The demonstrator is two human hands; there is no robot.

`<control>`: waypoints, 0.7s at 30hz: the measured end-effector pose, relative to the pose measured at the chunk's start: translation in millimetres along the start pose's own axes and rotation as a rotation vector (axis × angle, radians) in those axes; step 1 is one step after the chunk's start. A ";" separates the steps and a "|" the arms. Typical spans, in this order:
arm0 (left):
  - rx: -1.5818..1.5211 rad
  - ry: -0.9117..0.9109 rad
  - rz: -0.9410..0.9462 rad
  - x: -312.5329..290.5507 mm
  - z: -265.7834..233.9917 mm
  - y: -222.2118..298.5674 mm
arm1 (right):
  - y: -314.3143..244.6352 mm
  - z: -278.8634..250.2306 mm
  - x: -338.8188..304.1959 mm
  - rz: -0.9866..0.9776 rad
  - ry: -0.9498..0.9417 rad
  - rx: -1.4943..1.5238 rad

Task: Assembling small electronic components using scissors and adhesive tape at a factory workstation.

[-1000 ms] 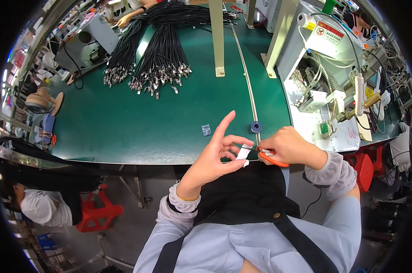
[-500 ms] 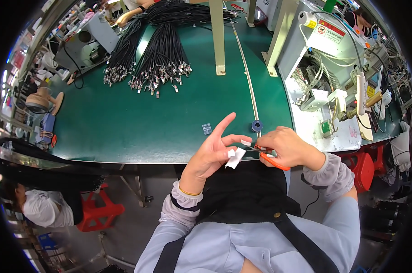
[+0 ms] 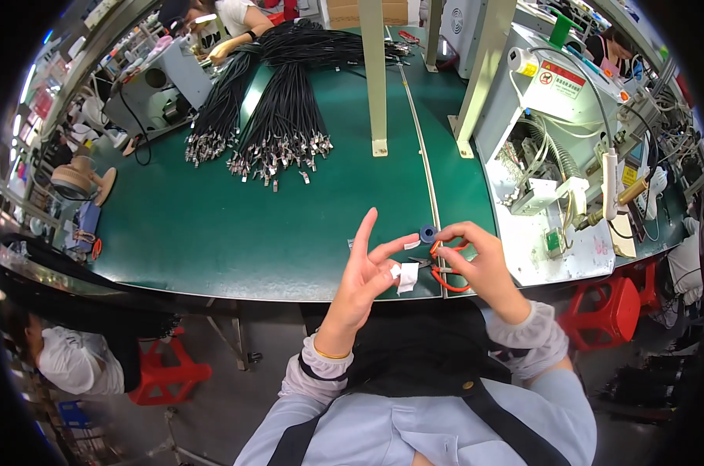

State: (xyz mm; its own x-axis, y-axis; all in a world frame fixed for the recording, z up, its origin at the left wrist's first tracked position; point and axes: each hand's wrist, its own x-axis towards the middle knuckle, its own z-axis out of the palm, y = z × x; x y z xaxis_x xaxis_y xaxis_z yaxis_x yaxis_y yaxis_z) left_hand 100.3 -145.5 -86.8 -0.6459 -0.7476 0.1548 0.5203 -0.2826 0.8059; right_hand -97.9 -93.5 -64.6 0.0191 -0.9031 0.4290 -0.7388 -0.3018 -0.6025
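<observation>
My left hand (image 3: pixel 356 283) is over the table's front edge, index finger stretched out. Its thumb and a curled finger pinch a small white strip (image 3: pixel 408 278), which looks like tape or cloth. White wrapping shows on the thumb and another fingertip. My right hand (image 3: pixel 484 264) is just to the right, thumb and index finger apart and not visibly gripping. Scissors with orange handles (image 3: pixel 454 287) lie beside its fingertips, blades toward the white strip. A dark blue ring-shaped roll (image 3: pixel 427 234) sits right beyond the fingers. A small clear bluish piece (image 3: pixel 351 244) is partly hidden behind my left hand.
Bundles of black cables (image 3: pixel 286 116) with metal ends lie across the far left of the green table (image 3: pixel 181 233). A grey machine (image 3: pixel 534 155) stands at right, beside a metal post (image 3: pixel 374 85). A co-worker's arm (image 3: pixel 235 43) reaches in at the back. Red stools (image 3: pixel 604 311) stand below.
My right hand has loosened from the scissors and its fingers have spread. The scissors now lie by its fingertips. My left hand still pinches the white strip; the view has tilted slightly.
</observation>
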 end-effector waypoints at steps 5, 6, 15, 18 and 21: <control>0.063 0.034 0.055 -3.1 15.3 -5.4 | -16.5 27.5 1.7 0.400 0.217 0.966; 0.070 0.051 0.065 -3.9 17.9 -5.8 | -18.8 30.2 2.3 0.396 0.264 1.031; 0.179 0.131 0.127 -5.4 26.5 -6.7 | -16.9 38.7 5.5 0.344 0.378 0.962; 0.309 0.196 0.205 -5.0 19.1 -4.7 | -20.7 28.1 5.0 0.298 0.349 0.917; 0.338 0.225 0.222 -0.6 15.1 -2.1 | -29.2 8.9 8.2 0.324 0.243 0.999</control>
State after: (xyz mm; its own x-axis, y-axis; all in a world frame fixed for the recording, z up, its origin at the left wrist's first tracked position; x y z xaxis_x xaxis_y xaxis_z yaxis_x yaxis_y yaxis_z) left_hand 91.2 -135.4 -79.9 -0.3824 -0.8905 0.2467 0.3968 0.0828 0.9141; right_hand -70.2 -94.8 -49.5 -0.2940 -0.9332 0.2065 0.2014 -0.2716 -0.9411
